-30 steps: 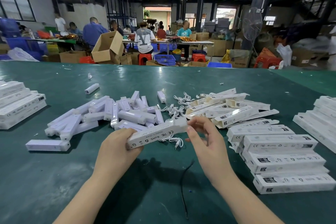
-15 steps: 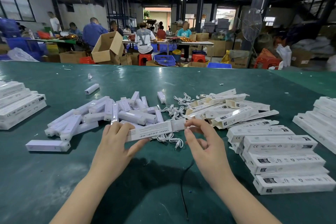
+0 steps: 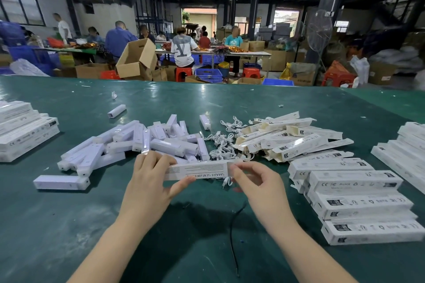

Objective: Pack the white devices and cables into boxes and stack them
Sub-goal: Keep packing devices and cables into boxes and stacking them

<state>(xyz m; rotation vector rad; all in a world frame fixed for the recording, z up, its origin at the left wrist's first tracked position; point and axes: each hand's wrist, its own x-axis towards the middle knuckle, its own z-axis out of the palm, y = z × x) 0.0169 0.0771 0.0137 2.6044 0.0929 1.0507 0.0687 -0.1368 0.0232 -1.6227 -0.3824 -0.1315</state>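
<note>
A long white box printed "SMART SENSOR" lies level between my hands above the green table. My left hand grips its left end, fingers over the top and thumb underneath. My right hand pinches the flap at its right end. Behind the box lies a heap of white devices at left, a tangle of white cables in the middle, and a pile of open boxes at right. Closed boxes are stacked at my right.
More stacked boxes sit at the far left edge and far right edge. A single device lies apart at front left. A black cord lies on the table near me. People work at tables beyond.
The box has turned so its printed face shows and has come level and lower toward me. My left hand shifted from under it to gripping its left end; my right hand stays at the right end.
</note>
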